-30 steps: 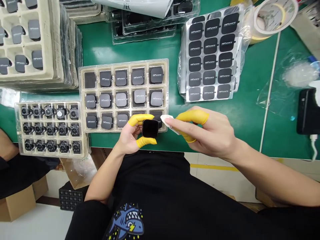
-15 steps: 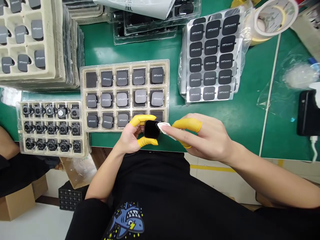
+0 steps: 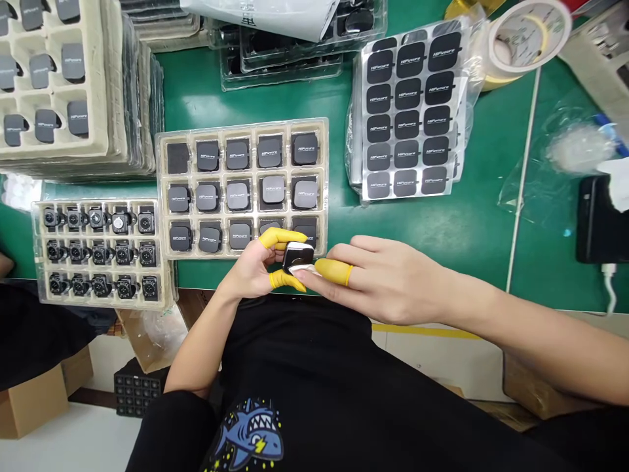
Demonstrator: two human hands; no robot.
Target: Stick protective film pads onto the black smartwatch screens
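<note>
A green table runs under and beyond both hands. On it, past the left hand and off to its left, stands a tall stack of pale trays; nine dark squares show in the top one. One larger tray lies just beyond the left hand, with fifteen pockets in three rows of five. Twelve labelled squares are in plain view there, two pockets are partly hidden by that hand, and the far left pocket shows only a plain dark pad. A smaller tray, left of the left hand, holds fifteen watch bodies. Beyond the right hand lies a sheet with fifteen full stickers on top.

The left hand pinches one watch between thumb and forefinger, both in yellow covers. The right hand, one yellow cover showing, has its fingers drawn together on a cloth. Farther off past the right hand are a white roll of tape and one black block. The watch sits tilted between the two hands, and the single white cloth meets its near edge.
</note>
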